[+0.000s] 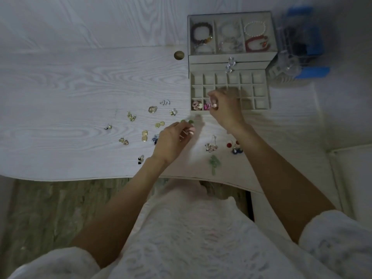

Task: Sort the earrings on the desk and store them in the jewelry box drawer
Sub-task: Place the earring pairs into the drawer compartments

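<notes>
Nearest the camera, a white knitted top (181,238) and two bare forearms led up to the hands over the desk (70,87). The landmark was the open drawer (259,91) of the jewelry box (231,58), pulled toward the person so that its grid of small cells lay exposed.

The right hand (226,109) hung over the drawer's near-left corner, its fingers pinched on a small pink earring (214,105), seemingly to lower it into a cell. Beside it, in the near-left cells, a pale pink pair (196,105) and a bright pink pair (207,106) already lay, which suggested sorting by colour. The remaining cells looked empty.

Just in front of the drawer's left corner, the left hand (171,142) pinched another small pinkish earring (191,131), probably the mate, held ready. Green studs (187,121) lay close by its fingertips.

Left of the drawer, gold earrings (160,124), square gold ones (145,135) and others were spread apart on the desk, each easy to pick out. In front of the drawer lay a green dangling earring (214,163) and red and blue earrings (234,148). Behind the drawer, the box's top tray held bracelets (255,38). Most of the sorting seemed left to do.
</notes>
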Demonstrator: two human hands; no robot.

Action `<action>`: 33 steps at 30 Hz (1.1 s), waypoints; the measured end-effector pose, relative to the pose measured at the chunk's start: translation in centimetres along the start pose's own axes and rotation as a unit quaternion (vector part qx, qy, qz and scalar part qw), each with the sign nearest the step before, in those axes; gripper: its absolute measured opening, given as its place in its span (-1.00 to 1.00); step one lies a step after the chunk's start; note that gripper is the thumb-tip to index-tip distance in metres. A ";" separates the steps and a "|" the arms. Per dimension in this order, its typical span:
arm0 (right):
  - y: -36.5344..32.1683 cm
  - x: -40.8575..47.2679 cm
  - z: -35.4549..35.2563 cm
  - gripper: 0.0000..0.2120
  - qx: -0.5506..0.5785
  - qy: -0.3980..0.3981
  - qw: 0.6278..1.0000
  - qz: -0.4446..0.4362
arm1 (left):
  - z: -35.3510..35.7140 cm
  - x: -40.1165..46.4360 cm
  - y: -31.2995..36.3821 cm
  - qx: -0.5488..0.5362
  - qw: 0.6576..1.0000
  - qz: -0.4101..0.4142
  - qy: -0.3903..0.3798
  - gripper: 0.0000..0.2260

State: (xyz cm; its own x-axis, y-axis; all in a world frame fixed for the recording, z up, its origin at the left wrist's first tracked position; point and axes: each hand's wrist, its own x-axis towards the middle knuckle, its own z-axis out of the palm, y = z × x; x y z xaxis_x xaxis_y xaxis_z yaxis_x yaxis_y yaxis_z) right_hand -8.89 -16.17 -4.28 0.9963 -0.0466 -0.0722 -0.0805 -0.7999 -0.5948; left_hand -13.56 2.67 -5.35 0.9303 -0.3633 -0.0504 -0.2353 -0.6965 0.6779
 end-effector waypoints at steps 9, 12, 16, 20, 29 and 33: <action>1.8 0.5 1.1 -0.82 -0.027 0.032 0.999 -0.020 | 0.0 8.1 1.5 0.000 0.999 0.042 0.014 -0.86; 1.7 0.7 1.2 -0.85 -0.032 0.048 0.998 -0.022 | 0.2 9.8 1.6 0.012 0.999 0.031 0.018 -0.87; 0.9 1.1 1.2 -0.80 -0.052 0.029 0.998 0.010 | 0.2 10.5 1.6 -0.009 0.999 0.016 0.027 -0.89; 0.6 1.7 1.4 -0.80 -0.059 0.015 0.998 0.033 | 0.3 10.3 1.1 -0.001 0.999 0.027 0.018 -0.89; 1.1 0.2 0.1 -0.84 0.060 0.159 0.983 0.075 | 0.4 10.4 0.4 0.007 0.999 0.031 0.029 -0.89; 2.1 -0.2 -0.3 -0.81 0.025 0.130 0.986 0.104 | 0.8 10.3 0.7 -0.004 0.998 0.049 0.031 -0.88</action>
State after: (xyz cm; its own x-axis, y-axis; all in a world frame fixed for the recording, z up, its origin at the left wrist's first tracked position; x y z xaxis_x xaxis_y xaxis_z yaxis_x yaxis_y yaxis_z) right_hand -9.28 -18.00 -5.29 0.9312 -0.3645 0.0075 -0.2794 -0.7265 -0.6278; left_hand -4.31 -2.03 -5.97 0.9186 -0.3904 0.0611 -0.3236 -0.6546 0.6833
